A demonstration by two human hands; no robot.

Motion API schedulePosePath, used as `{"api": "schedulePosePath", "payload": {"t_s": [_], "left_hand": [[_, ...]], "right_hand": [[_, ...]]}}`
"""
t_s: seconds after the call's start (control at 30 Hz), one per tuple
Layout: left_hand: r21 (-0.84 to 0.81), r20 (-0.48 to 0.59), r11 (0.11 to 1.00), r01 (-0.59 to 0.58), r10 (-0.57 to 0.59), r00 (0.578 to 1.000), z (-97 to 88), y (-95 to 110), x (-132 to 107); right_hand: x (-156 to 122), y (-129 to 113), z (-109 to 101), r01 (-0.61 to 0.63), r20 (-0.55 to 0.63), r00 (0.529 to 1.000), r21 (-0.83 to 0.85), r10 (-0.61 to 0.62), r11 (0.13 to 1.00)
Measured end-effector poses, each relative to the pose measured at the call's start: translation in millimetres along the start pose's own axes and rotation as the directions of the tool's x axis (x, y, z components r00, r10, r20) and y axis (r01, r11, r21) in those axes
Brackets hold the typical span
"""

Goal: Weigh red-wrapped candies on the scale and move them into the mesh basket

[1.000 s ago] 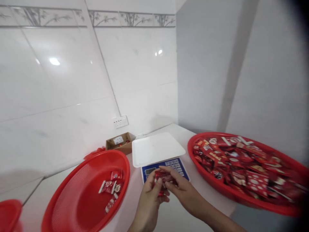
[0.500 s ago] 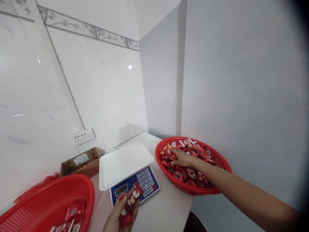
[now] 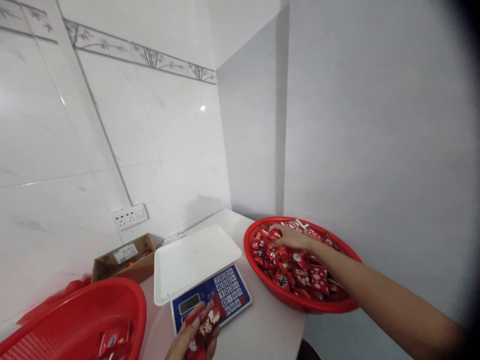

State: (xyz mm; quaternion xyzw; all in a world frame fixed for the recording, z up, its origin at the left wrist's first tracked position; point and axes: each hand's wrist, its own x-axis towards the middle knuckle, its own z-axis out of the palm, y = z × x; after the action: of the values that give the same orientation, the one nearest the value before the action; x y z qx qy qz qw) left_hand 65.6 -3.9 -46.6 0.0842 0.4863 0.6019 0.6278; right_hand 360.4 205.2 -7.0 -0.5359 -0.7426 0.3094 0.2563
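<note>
My left hand (image 3: pixel 193 340) sits at the bottom edge, closed around a few red candy packets (image 3: pixel 205 322) just in front of the scale's keypad. My right hand (image 3: pixel 290 237) reaches into the red basket on the right (image 3: pixel 296 302), fingers curled down onto the heap of red wrapped candies (image 3: pixel 303 267) at its far side; whether it grips one is hidden. A digital scale (image 3: pixel 208 295) with a bare white weighing tray (image 3: pixel 195 260) stands between the two baskets.
A second red basket (image 3: pixel 75 320) at the lower left holds a few red packets (image 3: pixel 112 340). Behind it are a small open cardboard box (image 3: pixel 123 260) and a red plastic bag (image 3: pixel 56 297). A wall socket (image 3: pixel 130 216) is on the tiled wall. The counter ends just right of the full basket.
My right hand left the left hand and reached into the full basket, then shifted a little toward its far rim. The left hand keeps its packets. The view swung right.
</note>
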Motion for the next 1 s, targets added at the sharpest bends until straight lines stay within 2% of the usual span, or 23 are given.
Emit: {"api": "schedulePosePath", "payload": {"t_s": [0.1, 0.23, 0.33, 0.43, 0.6, 0.73, 0.83, 1.0], "left_hand": [[-0.055, 0.07, 0.998, 0.004, 0.0, 0.998, -5.8, -3, 8], [-0.128, 0.113, 0.991, 0.028, -0.013, 0.993, -6.8, -3, 8], [-0.155, 0.083, 0.987, 0.032, -0.019, 0.996, 0.0, -1, -2], [-0.16, 0.044, 0.987, 0.019, -0.012, 0.999, 6.5, 3, -15], [-0.165, 0.029, 0.986, 0.019, -0.014, 0.999, 0.1, 6, -30], [-0.188, 0.011, 0.982, 0.011, -0.01, 1.0, -20.1, 9, -38], [-0.204, -0.012, 0.979, -0.002, 0.0, 1.0, -35.8, 10, -41], [-0.188, -0.01, 0.982, -0.015, 0.013, 1.0, -43.7, 12, -47]], "right_hand": [[1, 0, -7, -0.076, -0.023, 0.996, 0.172, 0.081, 0.982], [7, -7, -5, -0.154, -0.032, 0.982, 0.414, 0.184, 0.897], [19, -26, 8, -0.139, -0.004, 0.986, 0.513, 0.164, 0.847], [35, -58, 34, -0.108, 0.057, 0.994, 0.573, 0.091, 0.812], [58, -115, 97, -0.096, 0.144, 0.99, 0.589, 0.013, 0.802], [66, -135, 138, -0.107, 0.15, 0.988, 0.54, 0.03, 0.835], [69, -138, 150, -0.103, 0.133, 0.99, 0.481, 0.043, 0.871], [68, -140, 144, -0.046, 0.132, 0.991, 0.386, -0.006, 0.921]]}}
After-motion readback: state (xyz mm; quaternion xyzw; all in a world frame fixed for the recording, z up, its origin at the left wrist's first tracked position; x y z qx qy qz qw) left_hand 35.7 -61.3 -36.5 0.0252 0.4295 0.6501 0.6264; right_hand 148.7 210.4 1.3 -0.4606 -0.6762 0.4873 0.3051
